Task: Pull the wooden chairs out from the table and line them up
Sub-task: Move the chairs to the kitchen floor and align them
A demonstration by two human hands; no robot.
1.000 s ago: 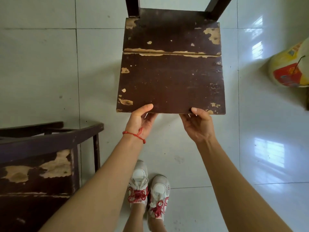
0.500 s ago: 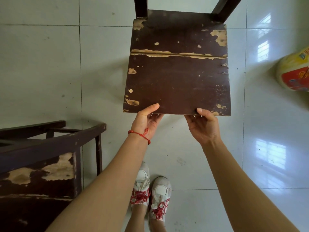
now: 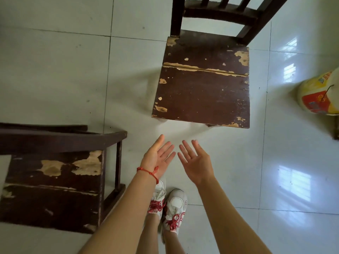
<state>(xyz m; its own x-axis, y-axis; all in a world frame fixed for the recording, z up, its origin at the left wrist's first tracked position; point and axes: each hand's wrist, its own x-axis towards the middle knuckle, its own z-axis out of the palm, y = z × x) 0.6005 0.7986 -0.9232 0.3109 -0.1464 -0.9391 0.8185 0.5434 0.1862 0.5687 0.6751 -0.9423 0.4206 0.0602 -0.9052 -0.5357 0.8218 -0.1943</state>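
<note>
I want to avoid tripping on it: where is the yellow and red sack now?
In the head view, the yellow and red sack stands on the tiled floor at the right edge, right of the wooden chair.

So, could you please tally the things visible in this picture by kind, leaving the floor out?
Wooden chairs: 2 (ahead, at left)
Hands: 2 (left, right, both empty)
Shoes: 2
Yellow sack: 1
Red wrist string: 1
Total: 8
</note>
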